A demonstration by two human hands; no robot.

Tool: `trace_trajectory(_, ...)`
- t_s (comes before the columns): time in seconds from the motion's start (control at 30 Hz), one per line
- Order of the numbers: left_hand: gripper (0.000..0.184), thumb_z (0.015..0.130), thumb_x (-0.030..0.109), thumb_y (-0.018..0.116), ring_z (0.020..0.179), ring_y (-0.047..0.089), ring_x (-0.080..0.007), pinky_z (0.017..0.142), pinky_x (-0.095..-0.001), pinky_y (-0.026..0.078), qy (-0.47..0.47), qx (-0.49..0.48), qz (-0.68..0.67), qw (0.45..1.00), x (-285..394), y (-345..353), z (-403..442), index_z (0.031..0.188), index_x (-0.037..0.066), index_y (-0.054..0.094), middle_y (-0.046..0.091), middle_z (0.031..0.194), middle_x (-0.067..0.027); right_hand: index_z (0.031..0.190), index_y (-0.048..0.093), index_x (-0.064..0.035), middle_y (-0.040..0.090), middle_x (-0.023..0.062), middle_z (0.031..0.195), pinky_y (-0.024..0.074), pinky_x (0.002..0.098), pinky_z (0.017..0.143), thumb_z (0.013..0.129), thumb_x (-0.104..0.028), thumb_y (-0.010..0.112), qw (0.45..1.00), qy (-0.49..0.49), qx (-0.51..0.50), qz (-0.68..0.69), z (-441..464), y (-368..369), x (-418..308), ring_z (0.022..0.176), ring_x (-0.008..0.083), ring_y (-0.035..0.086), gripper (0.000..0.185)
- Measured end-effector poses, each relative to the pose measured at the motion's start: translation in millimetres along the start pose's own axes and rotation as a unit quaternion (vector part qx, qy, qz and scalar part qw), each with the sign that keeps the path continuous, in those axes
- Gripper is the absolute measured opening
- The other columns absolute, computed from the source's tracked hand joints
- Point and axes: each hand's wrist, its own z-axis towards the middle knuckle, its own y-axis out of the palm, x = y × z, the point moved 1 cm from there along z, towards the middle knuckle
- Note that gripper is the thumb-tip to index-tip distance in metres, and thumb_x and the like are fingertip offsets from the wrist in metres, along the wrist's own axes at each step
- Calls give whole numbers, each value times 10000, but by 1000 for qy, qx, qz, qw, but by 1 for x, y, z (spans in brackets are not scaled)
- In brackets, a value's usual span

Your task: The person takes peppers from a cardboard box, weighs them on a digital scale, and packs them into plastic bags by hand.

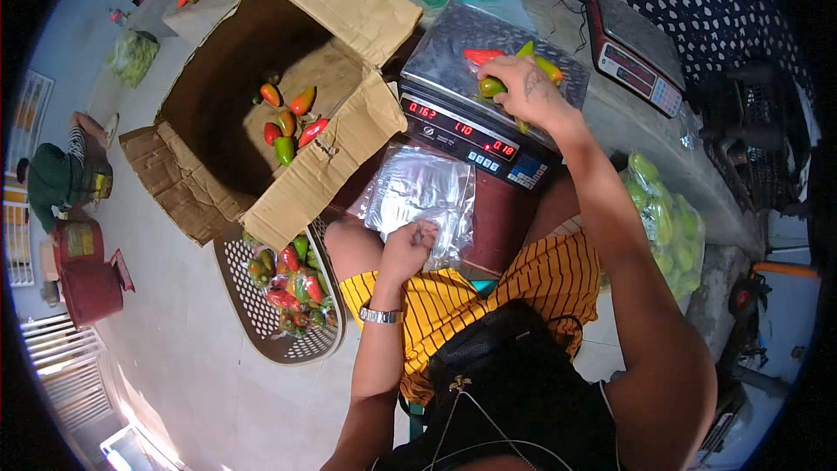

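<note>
My right hand (527,92) is closed around peppers (493,87) over the metal plate of a digital scale (453,44); red, green and orange ones show around its fingers. Red digits glow on the scale's front panel. Lower down, my left hand (411,249) rests on a stack of clear plastic bags (418,196), its fingers pinched on the plastic. To the left, an open cardboard box (200,87) holds several red, orange and green peppers (286,126).
Below the box stands a basket (228,296) with bagged peppers. A second scale (632,61) is at the upper right. Bagged green produce (667,227) lies right of my forearm. Another person (61,174) bends at the far left, near a red container (87,275).
</note>
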Motion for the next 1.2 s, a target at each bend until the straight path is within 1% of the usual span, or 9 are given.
trace_trajectory(0.23,209,922,-47,596,906,607,-82,837,-268,499,-24,17,41,999,18,-4,-8,1095,-11,707,713,952,-7,1168,639,-81,658,123,1197,446,447,1016,708,-36,799,999,4,35,-5,-10,8,8,1170,332,606,489)
trace_trajectory(0.33,155,925,54,638,746,626,-114,706,-285,510,24,44,16,999,1,0,-3,1044,2,724,723,828,-68,1170,639,-80,655,129,1183,453,447,1014,717,-54,795,999,10,34,6,-12,8,12,1180,340,596,479)
trace_trajectory(0.43,156,921,38,636,749,625,-110,712,-286,512,52,39,3,998,-6,2,-1,1046,0,722,719,820,-63,1174,637,-77,654,130,1162,459,442,1012,735,-74,796,998,14,62,8,-17,8,13,1168,344,596,467)
trace_trajectory(0.73,176,897,11,623,776,635,-110,738,-278,513,29,33,27,999,10,-2,-5,1040,2,726,720,846,-58,1123,658,-45,666,132,1092,517,398,921,823,-157,785,989,39,139,28,-32,-22,11,1022,321,651,345)
trace_trajectory(0.83,183,894,6,617,779,641,-114,740,-277,514,29,30,24,999,7,-2,-4,1040,2,728,723,854,-58,1083,665,-57,671,151,1040,520,425,891,813,-175,792,984,42,168,39,-38,-26,25,997,356,648,321)
trace_trajectory(1.03,163,910,28,632,769,637,-116,730,-279,513,15,36,16,999,-5,1,-1,1042,0,724,714,831,-57,1015,703,-60,683,142,1026,533,399,863,843,-177,768,956,143,257,11,-50,-35,58,970,324,670,219)
trace_trajectory(1.07,163,915,34,632,768,637,-117,730,-280,513,19,36,10,999,-7,1,-1,1045,-1,723,713,829,-59,1017,716,-57,705,138,1003,543,396,848,845,-250,784,948,192,254,31,-48,-34,71,945,312,691,267)
trace_trajectory(1.17,165,925,47,630,767,638,-118,731,-280,515,20,31,1,999,-9,2,0,1054,-5,720,715,827,-67,1027,726,-64,733,141,976,553,389,843,846,-334,785,932,333,133,52,-47,-33,110,920,297,715,330)
trace_trajectory(1.2,167,927,49,627,769,640,-118,734,-280,516,12,28,6,1000,-6,1,-1,1055,-7,719,717,831,-69,1027,735,-60,752,146,966,558,381,847,808,-432,805,927,358,91,56,-46,-34,120,924,281,730,437)
